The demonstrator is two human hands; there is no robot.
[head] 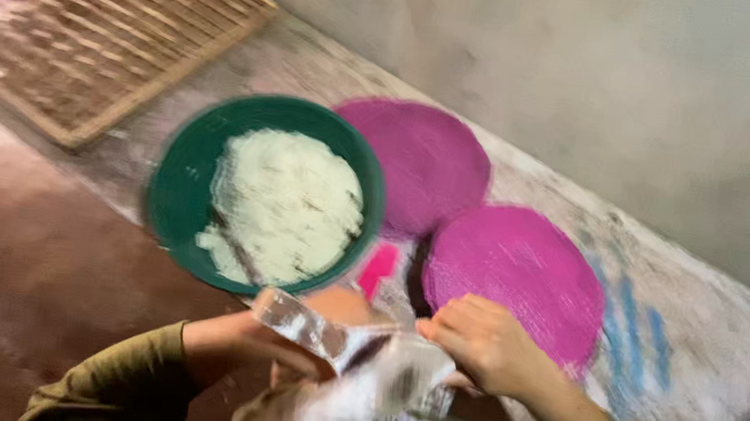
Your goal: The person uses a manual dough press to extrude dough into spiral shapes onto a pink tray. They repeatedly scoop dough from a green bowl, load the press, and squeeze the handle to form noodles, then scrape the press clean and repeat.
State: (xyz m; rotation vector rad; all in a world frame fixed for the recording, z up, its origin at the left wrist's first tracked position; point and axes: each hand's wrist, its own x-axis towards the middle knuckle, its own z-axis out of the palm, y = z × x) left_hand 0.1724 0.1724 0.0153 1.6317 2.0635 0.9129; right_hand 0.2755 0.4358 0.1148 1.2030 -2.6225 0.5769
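Both hands, left hand (254, 342) and right hand (482, 342), are gripping a crinkled plastic bag (368, 363) with fingers clamped, holding it taut just beside the green bowl (182, 190) of pale powder (287, 206) on the bench (702, 366).

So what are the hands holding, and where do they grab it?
Both hands hold a crinkly clear plastic bag. The left hand grips its left end, the right hand its right edge. The picture is blurry.

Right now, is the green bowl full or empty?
Partly full. The green bowl holds a pale, floury heap covering most of its floor, with bare green showing on the left side. The picture is blurred, so its depth cannot be told.
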